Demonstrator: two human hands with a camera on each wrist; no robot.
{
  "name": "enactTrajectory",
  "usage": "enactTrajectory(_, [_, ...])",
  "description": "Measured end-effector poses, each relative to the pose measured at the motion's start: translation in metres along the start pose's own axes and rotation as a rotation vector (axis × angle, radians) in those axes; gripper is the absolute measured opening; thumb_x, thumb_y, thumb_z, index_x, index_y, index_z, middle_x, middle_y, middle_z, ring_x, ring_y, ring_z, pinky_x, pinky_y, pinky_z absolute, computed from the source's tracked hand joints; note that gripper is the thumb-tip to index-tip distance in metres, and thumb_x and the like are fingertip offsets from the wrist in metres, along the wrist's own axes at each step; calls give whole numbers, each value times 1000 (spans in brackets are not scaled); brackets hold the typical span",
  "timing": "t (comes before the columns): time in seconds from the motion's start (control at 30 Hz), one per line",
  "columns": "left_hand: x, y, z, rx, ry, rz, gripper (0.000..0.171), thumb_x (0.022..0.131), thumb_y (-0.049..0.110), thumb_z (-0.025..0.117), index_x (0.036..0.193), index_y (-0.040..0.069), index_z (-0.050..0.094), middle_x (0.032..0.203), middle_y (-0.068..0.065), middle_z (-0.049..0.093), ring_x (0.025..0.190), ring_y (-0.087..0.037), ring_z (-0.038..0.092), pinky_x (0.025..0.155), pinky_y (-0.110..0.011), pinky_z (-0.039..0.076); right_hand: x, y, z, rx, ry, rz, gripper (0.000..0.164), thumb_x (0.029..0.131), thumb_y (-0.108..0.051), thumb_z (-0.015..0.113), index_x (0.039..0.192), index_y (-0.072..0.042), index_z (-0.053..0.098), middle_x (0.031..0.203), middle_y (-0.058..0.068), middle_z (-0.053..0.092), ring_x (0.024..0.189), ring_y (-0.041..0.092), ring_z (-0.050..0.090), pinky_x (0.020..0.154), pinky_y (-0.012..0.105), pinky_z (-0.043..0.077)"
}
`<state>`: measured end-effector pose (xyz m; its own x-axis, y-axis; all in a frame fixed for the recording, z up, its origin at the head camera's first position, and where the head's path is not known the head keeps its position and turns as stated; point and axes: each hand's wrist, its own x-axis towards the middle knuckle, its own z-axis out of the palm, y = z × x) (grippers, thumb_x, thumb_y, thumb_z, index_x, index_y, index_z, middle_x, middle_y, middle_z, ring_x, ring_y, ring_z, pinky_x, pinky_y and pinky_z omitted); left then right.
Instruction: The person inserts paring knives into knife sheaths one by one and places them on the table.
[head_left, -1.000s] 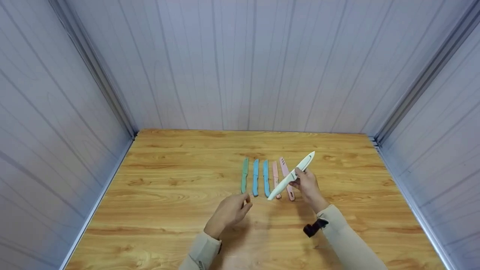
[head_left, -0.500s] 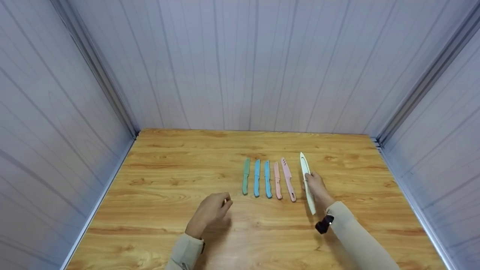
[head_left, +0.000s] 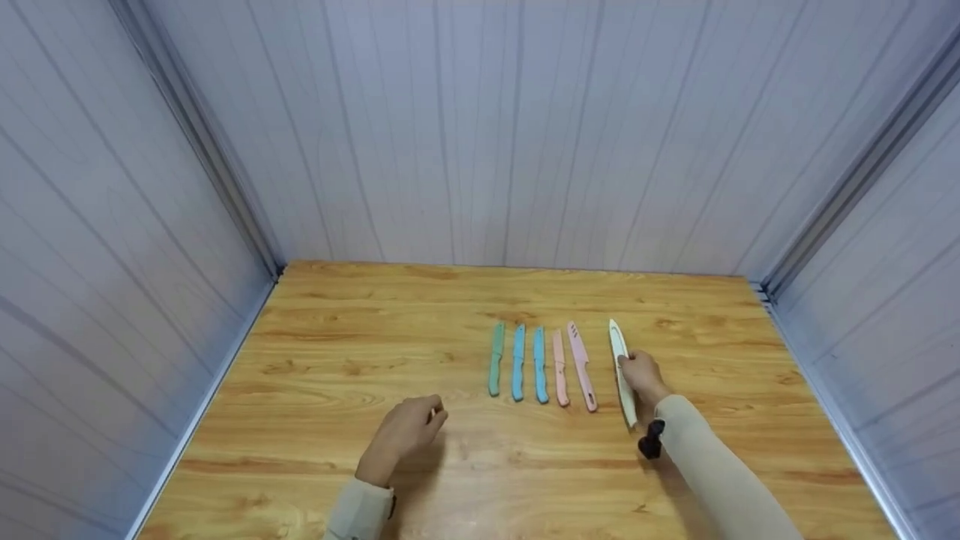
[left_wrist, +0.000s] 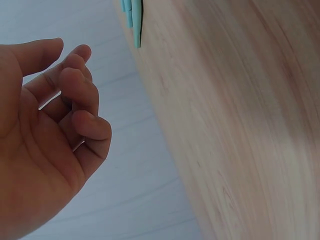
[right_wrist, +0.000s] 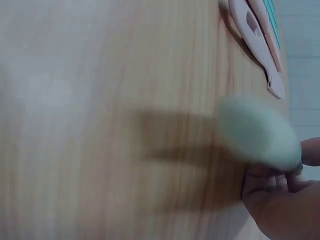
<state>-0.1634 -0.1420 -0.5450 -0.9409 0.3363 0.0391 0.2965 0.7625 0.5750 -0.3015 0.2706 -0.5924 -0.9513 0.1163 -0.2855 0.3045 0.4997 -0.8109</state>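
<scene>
My right hand (head_left: 642,375) grips a white knife (head_left: 620,360) near its middle, at the right end of a row of knives. In the right wrist view the butt of the white knife (right_wrist: 257,132) is blurred, close to the camera, with its shadow on the wood. Left of it lie a mauve-pink knife (head_left: 581,364), a smaller pink knife (head_left: 560,371), two blue knives (head_left: 540,367) and a green knife (head_left: 496,360), roughly parallel. My left hand (head_left: 405,431) hovers over the table left of the row, fingers loosely curled around nothing, as the left wrist view also shows.
The wood-grain table (head_left: 315,345) carries the row at its centre right. Pale panel walls (head_left: 480,135) rise behind it and at both sides. A black device (head_left: 651,439) sits at my right wrist.
My right hand has carried the white knife rightward, turned it from diagonal to nearly parallel with the row, and lowered it. The left hand has drawn back to the left.
</scene>
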Motion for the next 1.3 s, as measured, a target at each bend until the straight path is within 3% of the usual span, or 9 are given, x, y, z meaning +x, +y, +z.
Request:
enactTrajectory(0.2, [1,-1,1,4,3,-8,14,98,19,53,94,9,62,67,7,51,50,-7,41,48,-26,37,4,-8,2,-81,1,7,33,97,-11,42,114,14,53,104,21,56,90,26,51,76,36,44])
enactTrajectory(0.43, [-1,-1,0,-1,11,-4,14,98,18,53,94,8,62,68,6,53,50,-7,42,48,-26,37,10,-8,4,-56,-38,28,39,97,-12,46,125,15,47,120,29,52,105,31,52,88,41,44])
enactTrajectory(0.73, [-6,0,-3,-10,3,21,15,98,18,52,94,8,63,64,8,49,49,-6,40,47,-26,36,18,-7,2,-227,23,-51,31,94,-12,52,113,11,59,102,21,62,91,28,58,76,37,48])
enactTrajectory(1.0, [-10,-3,-1,-18,19,15,15,98,17,51,95,8,63,66,8,51,49,-5,41,47,-25,37,17,-9,1,-184,26,-9,30,94,-16,55,110,9,60,102,19,61,89,26,57,75,36,47])
enactTrajectory(1.17, [-12,-2,1,-29,-5,-5,16,99,19,52,95,8,63,65,8,51,49,-6,41,47,-26,37,17,-10,3,-160,67,44,22,91,-16,59,98,5,62,88,11,58,80,22,54,66,31,45])
enactTrajectory(1.3, [-13,1,1,-44,-12,-6,18,99,19,51,94,7,63,64,7,51,49,-6,41,47,-26,37,18,-10,5,-180,119,26,17,89,-16,61,89,1,62,82,8,57,78,22,52,65,30,42])
